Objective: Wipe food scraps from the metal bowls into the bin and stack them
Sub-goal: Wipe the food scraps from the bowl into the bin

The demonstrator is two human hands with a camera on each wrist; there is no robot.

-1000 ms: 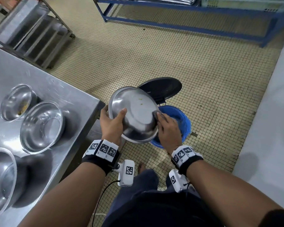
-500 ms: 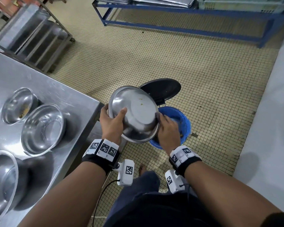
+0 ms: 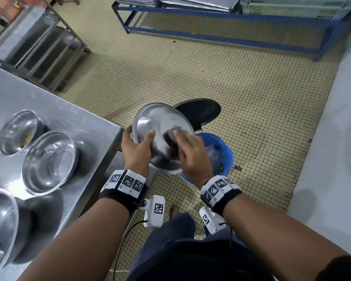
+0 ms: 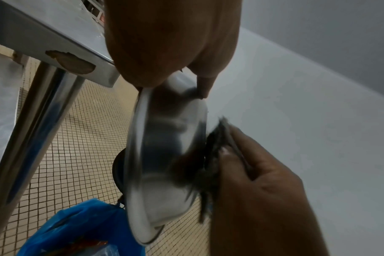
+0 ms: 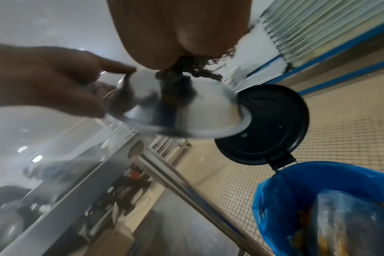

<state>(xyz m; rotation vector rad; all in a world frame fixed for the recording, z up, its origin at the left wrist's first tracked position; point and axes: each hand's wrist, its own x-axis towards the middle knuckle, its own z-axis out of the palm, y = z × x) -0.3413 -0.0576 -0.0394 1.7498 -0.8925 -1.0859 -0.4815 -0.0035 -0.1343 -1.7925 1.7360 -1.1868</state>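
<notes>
Bowl (image 3: 160, 126) tilts toward bin (image 3: 224, 151); left hand (image 3: 137, 151) grips rim, right hand (image 3: 193, 157) presses scourer (image 3: 171, 136) inside.

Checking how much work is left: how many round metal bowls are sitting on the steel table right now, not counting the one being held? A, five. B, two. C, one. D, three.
D: three round metal bowls sit on the steel table, while the left hand holds a fourth bowl over the blue-lined bin.
</notes>
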